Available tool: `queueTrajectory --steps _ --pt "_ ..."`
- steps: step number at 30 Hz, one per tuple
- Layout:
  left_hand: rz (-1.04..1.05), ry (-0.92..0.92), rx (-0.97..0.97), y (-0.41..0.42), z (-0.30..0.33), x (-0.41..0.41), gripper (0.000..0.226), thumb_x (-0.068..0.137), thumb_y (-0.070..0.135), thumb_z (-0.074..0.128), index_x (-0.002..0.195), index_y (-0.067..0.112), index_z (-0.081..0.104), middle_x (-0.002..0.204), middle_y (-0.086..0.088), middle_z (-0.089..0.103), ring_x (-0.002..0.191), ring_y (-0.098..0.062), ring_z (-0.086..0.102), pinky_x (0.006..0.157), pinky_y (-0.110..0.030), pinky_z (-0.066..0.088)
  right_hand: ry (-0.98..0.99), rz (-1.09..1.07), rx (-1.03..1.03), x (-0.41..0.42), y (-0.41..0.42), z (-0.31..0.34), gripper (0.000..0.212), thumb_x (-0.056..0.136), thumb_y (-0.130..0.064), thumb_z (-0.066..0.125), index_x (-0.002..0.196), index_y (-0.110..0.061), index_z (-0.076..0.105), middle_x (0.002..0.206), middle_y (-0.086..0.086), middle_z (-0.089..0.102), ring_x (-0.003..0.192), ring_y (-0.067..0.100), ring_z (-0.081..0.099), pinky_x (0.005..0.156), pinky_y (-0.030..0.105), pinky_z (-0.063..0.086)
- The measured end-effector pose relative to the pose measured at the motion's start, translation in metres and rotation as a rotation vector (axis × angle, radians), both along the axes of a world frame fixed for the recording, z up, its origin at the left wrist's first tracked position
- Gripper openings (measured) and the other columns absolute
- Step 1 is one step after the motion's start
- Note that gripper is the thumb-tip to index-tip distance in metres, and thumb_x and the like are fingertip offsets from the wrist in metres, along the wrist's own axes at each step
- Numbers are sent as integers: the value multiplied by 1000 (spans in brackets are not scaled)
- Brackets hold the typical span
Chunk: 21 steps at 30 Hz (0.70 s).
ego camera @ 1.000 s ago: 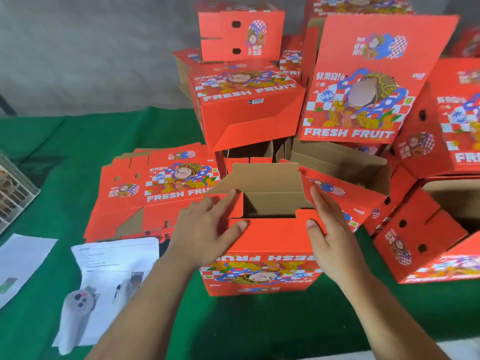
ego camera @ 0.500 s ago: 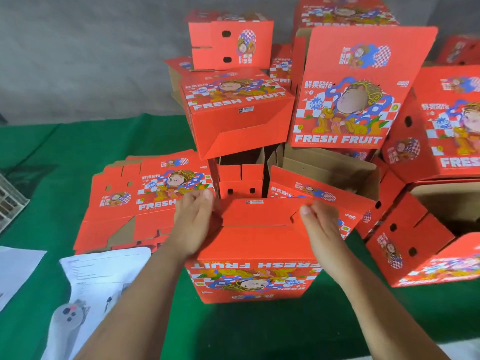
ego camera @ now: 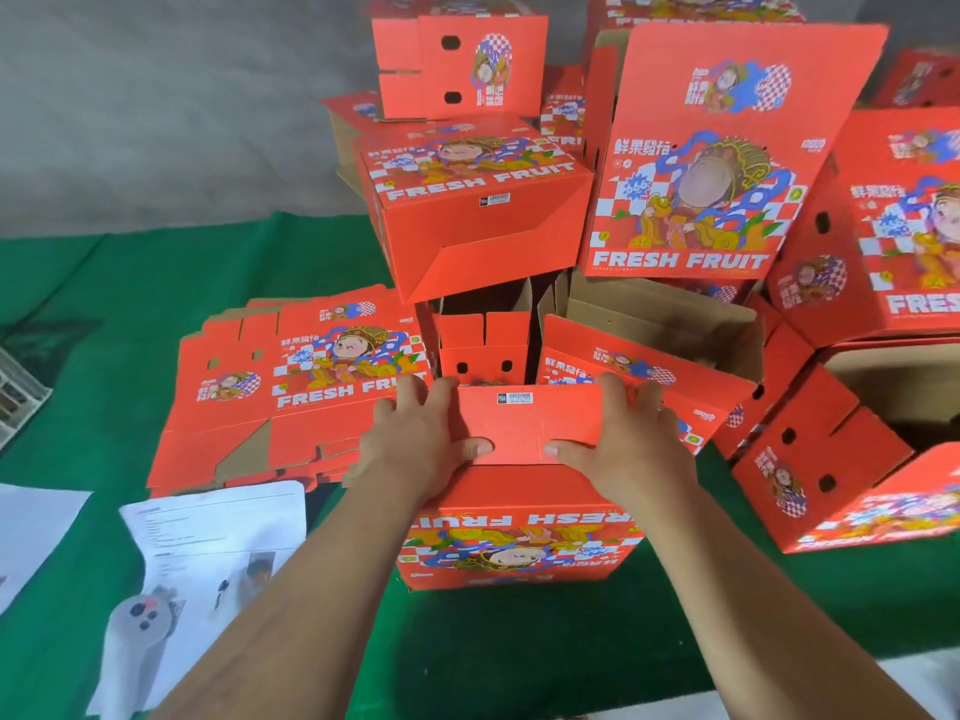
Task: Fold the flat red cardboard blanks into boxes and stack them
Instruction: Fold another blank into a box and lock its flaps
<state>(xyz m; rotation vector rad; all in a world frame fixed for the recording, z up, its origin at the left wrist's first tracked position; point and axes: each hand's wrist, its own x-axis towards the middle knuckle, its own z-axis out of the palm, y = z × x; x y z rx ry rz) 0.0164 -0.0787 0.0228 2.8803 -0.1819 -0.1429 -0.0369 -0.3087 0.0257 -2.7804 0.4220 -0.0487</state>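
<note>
L hand (ego camera: 415, 449) & R hand (ego camera: 631, 446) both clamp red box (ego camera: 519, 532) top flap (ego camera: 524, 423), thumbs pressing.

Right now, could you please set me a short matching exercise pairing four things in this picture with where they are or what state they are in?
Things:
1. box being folded
2. stack of flat blanks
3. printed sheet
4. small box with two oval holes

Places or states:
A. lies flat on the green cloth, left of the hands
B. sits on top of the pile at the back
C. held between the left hand and right hand, top flaps pressed down
D. white, on the cloth beside the left forearm

Pairs: 1-C, 2-A, 3-D, 4-B
</note>
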Motion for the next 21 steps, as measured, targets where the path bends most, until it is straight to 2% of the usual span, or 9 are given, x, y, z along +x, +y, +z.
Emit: queueTrajectory --steps 3,6,8,10,12,14,16,19,21 --pt "20 4 -469 15 -1 2 87 85 71 68 157 37 33 141 -2 36 132 -26 46 111 -37 40 -23 -23 290 1 -7 1 87 80 -84 54 149 -37 31 145 10 34 137 37 42 103 51 44" --pt "268 216 -1008 26 -1 -3 76 95 67 58 160 35 33 150 -1 42 124 -13 45 104 -27 30 -48 -117 722 0 -11 10 81 82 -81 47 136 -21 54 126 12 60 115 25 59 94 44 46" --pt "370 305 -1078 30 -3 -8 72 101 67 45 158 23 38 158 -8 45 129 -19 49 103 -29 30 -42 -140 814 -2 -14 13 73 94 -67 51 123 -1 59 115 31 63 97 30 66 93 45 50" --pt "440 354 -1130 33 2 -13 80 99 72 40 158 18 37 157 -13 46 139 -33 49 114 -43 36 -33 -163 842 -10 -13 15 60 96 -61 57 123 -7 60 120 28 63 100 35 66 88 47 51" --pt "492 324 -1180 34 10 -17 61 102 63 48 146 21 52 125 -7 62 109 -27 63 96 -41 47 -65 -193 907 -18 -10 17 55 85 -70 65 118 -27 56 118 13 67 97 21 65 82 42 52" --pt "486 292 -1272 35 13 -23 19 104 39 54 115 26 64 86 -6 59 65 -18 54 65 -30 46 -125 -235 1034 -23 -10 21 66 72 -76 70 115 -29 55 120 16 67 103 25 67 96 55 53" --pt "464 277 -1341 39 8 -32 22 102 19 52 114 32 64 61 -1 52 43 -14 41 46 -21 37 -135 -329 1255 -25 -15 24 57 72 -72 74 110 -31 62 115 16 73 99 32 74 94 59 57" --pt "429 215 -1510 42 2 -49 45 99 3 53 131 34 60 89 1 69 38 -9 51 35 -22 39 39 -373 1463 -31 -24 20 42 81 -50 81 116 -32 67 108 13 78 91 34 77 82 60 60" --pt "418 114 -1552 46 -7 -57 56 92 -2 57 135 35 60 112 15 69 69 0 71 53 -22 54 231 -300 1492 -41 -24 15 41 89 -36 76 126 -24 67 116 14 75 93 30 77 85 53 61"
